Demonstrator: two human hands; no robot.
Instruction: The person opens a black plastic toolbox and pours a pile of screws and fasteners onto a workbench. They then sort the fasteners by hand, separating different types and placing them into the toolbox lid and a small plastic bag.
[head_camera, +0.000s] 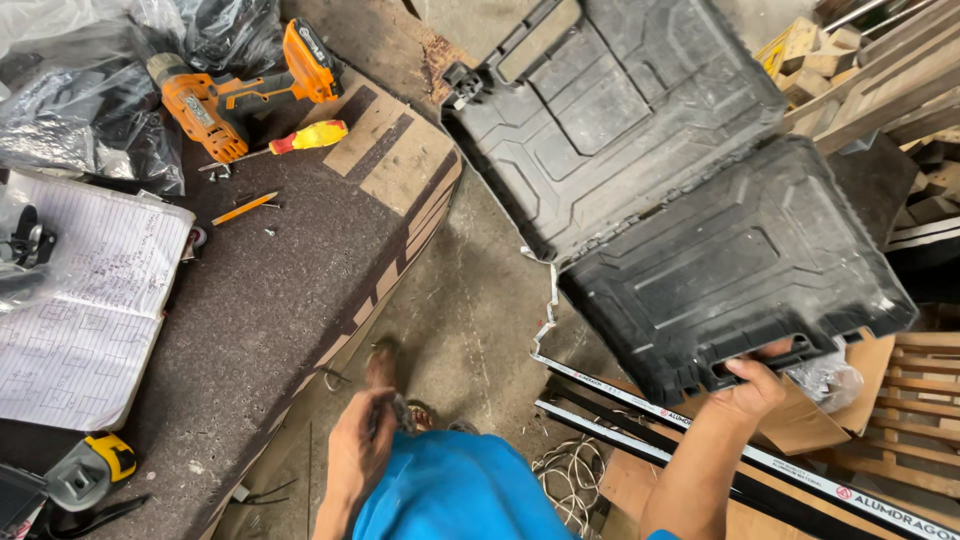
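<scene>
Two bare hands show at the bottom of the head view. The right hand (752, 388) reaches out and curls its fingers through the handle slot of a large black moulded-plastic tool case (700, 240), thumb on top of the rim, so the grip bears the near edge of the case. That case hangs open, its two ribbed halves hinged in the middle and spread apart over the concrete floor (470, 310), the far half tilted up toward a stack of wooden offcuts (860, 70); holding it by the handle keeps the near half from dropping. The left hand (362, 445) hangs low beside a blue garment (455, 495), its fingers closed loosely around something small and dark that I cannot make out.

To the left stands a tabletop (260, 300) covered in dark felt-like sheet. On it lie an orange and black cordless drill (240, 95) on its side, a red and yellow handled screwdriver (300, 138) just beside it, an orange pencil (243, 208), an open ruled notebook (85, 300) and, at the near corner, a yellow and grey tape measure (95, 465). Crumpled black plastic bags (90, 100) sit behind the drill. Beneath the case, long black aluminium strips (720, 455) lie across brown cardboard (800, 425).
</scene>
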